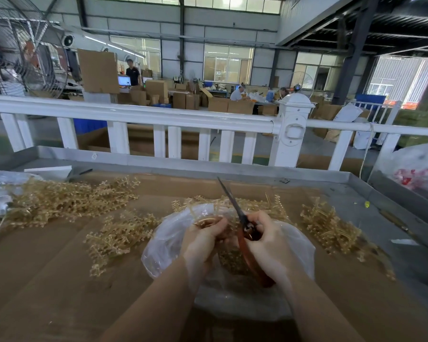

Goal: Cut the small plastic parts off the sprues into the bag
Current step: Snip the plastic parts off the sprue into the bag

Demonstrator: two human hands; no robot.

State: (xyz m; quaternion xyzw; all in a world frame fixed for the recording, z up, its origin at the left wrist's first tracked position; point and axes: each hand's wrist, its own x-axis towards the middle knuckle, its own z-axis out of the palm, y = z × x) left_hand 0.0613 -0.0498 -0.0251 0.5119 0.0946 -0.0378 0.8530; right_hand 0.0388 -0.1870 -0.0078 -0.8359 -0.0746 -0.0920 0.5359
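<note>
A clear plastic bag [163, 243] lies open at the near middle of the table, with small tan parts [230, 260] heaped inside. Over its mouth my left hand [203, 240] pinches a tan sprue piece between curled fingers. My right hand [269, 240] grips the reddish-brown handles of scissors [235, 208], whose blades point up and away to the left. Whether the blades touch the sprue is hidden by my fingers. Both hands hover above the bag, almost touching each other.
Tan sprues lie in heaps: a big pile [67, 198] at the far left, a smaller one [116, 238] left of the bag, another [331, 228] to the right. The table [356, 183] has a raised metal rim. Behind stands a white railing [158, 117].
</note>
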